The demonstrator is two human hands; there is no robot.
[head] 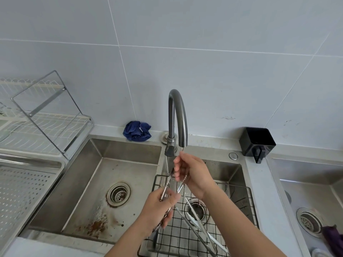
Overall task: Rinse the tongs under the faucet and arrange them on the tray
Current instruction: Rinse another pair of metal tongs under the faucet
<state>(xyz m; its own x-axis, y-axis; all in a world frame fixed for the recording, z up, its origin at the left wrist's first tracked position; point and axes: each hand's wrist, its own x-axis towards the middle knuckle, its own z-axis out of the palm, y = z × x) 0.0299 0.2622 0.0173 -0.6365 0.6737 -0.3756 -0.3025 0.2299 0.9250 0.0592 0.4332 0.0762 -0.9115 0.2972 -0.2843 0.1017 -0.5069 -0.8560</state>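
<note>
Where the tongs must end up, far left of the fingers: a perforated steel tray (22, 191) on the tabletop.
Dish rack (46, 115): white wire, behind the tray, well left of the fingers.
Left basin (89, 173): steel, with rust-brown stains round its drain, left of and below the fingers.
Blue cloth (137, 131): crumpled against the wall, beyond the fingers, near the faucet's base.
Faucet (177, 112): curved grey spout, its mouth just above the right fingers; whether water runs is hard to tell.
Left hand (159, 206): its forearm rises from the bottom edge. The fingers (171, 196) are curled round the handle part of the tongs, whose low end pokes out beneath the palm.
Tongs (168, 182): metal, held tilted under the spout, their two arms splaying upward toward the right hand.
Handling: probably light, stiff and springy, and slippery when wet. The surest hold is low on the handle, where both arms meet.
Right hand (194, 175): its forearm enters from the lower right, with the wrist bent. The fingers (178, 169) curl over the tongs' tips, pinching them.
Wire grid (178, 240): black, in the basin below the fingers.
Second tongs (204, 232): lying on the grid, below and right of the fingers.
Black holder (257, 142): on the tabletop by the wall, right of the fingers.
Right basin (306, 182): far right, with a purple cloth (332, 238) at its edge.
</note>
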